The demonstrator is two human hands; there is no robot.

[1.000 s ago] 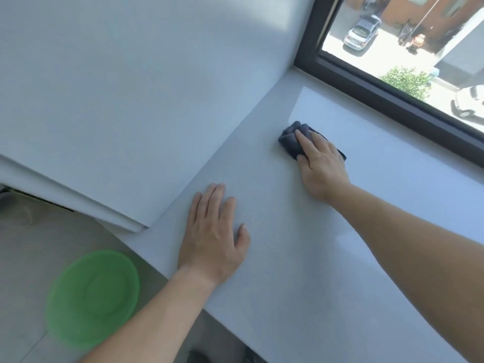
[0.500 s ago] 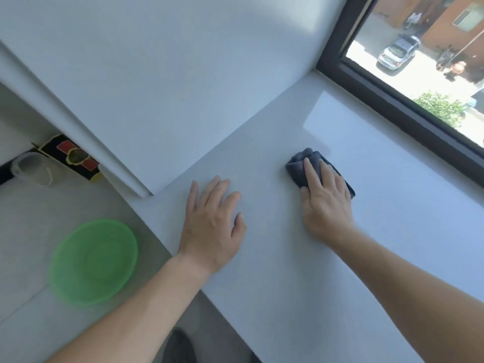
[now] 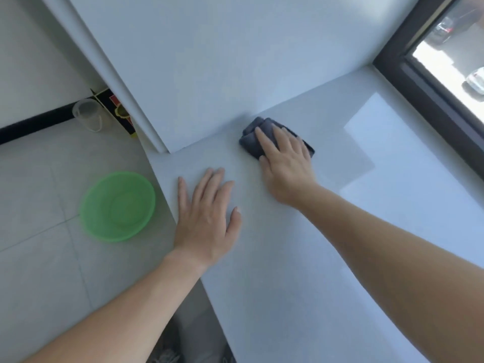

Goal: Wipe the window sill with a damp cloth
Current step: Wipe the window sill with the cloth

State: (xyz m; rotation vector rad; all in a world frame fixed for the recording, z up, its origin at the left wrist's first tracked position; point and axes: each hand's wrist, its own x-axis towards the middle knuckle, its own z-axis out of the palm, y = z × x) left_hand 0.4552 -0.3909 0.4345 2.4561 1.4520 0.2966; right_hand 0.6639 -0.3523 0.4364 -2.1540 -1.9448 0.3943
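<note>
Two hands on one window sill (image 3: 301,258): right hand (image 3: 286,163) presses one dark cloth (image 3: 252,138) with flat fingers; left hand (image 3: 207,218) rests released. One green bowl (image 3: 117,206) sits on the floor.

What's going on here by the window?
Someone is wiping the white window sill. Their right hand presses a folded dark grey cloth flat on the sill, close to the side wall. Their left hand rests flat on the sill nearby. A green bowl sits on the floor below.
</note>
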